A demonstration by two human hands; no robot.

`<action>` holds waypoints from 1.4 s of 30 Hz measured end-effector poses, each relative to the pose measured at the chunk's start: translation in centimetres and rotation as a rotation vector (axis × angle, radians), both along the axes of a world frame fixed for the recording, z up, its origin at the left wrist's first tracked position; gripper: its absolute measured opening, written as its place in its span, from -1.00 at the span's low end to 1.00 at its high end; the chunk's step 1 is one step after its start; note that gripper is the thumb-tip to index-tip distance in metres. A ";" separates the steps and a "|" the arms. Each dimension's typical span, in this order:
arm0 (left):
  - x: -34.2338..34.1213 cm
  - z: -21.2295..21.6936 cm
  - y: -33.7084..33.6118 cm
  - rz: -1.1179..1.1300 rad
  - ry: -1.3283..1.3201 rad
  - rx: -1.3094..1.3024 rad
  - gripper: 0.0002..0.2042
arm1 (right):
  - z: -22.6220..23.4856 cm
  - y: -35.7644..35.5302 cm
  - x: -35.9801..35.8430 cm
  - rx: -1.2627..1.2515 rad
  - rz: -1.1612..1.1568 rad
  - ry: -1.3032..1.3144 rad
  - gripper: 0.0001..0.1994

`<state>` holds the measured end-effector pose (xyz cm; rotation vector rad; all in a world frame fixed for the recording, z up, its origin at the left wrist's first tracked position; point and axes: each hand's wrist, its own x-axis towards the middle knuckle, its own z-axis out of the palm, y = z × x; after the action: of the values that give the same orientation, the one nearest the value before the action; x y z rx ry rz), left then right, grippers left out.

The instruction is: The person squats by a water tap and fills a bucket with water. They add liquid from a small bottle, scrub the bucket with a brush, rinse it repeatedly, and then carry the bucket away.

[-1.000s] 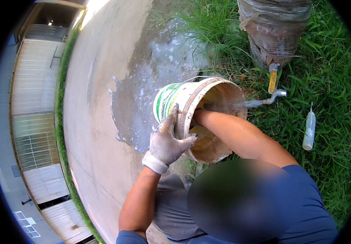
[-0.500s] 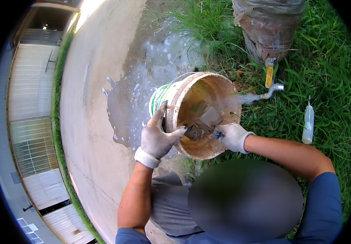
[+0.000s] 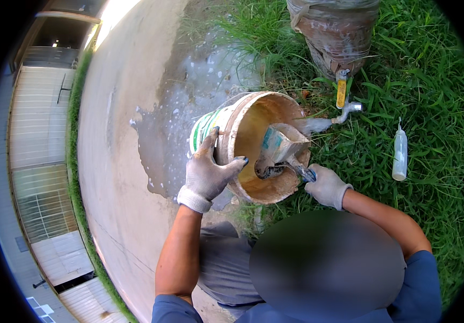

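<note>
A white and green plastic bucket [image 3: 204, 129] with a mud-stained inside is tipped so its mouth faces right. My left hand [image 3: 210, 175], in a grey knit glove, grips its near left rim, thumb over the edge and fingers along the outer wall. My right hand [image 3: 326, 185], gloved too, is closed around the handle of a dirty box-shaped scoop [image 3: 283, 142] at the bucket's mouth. Part of the scoop's lower end, beside a dark rounded patch, is hard to make out. Water streams from a metal tap [image 3: 348, 110] into the bucket.
The tap has a yellow lever [image 3: 341, 92] and stands below a plastic-wrapped post [image 3: 334, 37]. A clear tube-like bottle [image 3: 400, 153] lies on the grass [image 3: 431, 134] at right. Foamy water [image 3: 162, 145] spreads over the concrete [image 3: 113, 161] at left.
My right hand has moved right, out of the bucket, and the scoop has come up toward the mouth. My left hand stays on the rim. The view has shifted slightly.
</note>
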<state>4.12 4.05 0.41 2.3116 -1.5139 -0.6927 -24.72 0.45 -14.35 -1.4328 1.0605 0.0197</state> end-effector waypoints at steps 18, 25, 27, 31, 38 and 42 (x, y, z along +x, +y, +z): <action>-0.2 -0.7 0.0 0.022 -0.038 -0.083 -0.04 | 0.5 2.0 -3.0 -0.106 -0.215 0.078 -0.70; -0.5 -0.5 -0.2 0.043 0.002 -0.064 -0.02 | 0.1 1.9 -2.5 -0.158 -0.276 0.104 -0.70; -0.3 -0.6 -0.1 0.030 -0.016 -0.062 -0.03 | 0.3 1.6 -2.4 -0.190 -0.262 0.127 -0.70; -0.7 -0.3 -0.2 0.034 -0.011 -0.054 -0.02 | -0.1 1.3 -2.1 -0.262 -0.248 0.142 -0.70; -0.2 -0.6 0.2 0.041 -0.001 -0.045 -0.01 | -0.8 0.9 -1.2 -0.242 -0.290 0.103 -0.71; -0.6 -0.6 0.0 0.038 0.026 -0.041 -0.01 | -2.4 0.8 -1.6 -0.211 -0.368 -0.015 -0.74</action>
<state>3.51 4.03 -0.17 2.2865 -1.4554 -0.6724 -26.35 1.27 -16.78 -1.4002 1.3301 -0.3775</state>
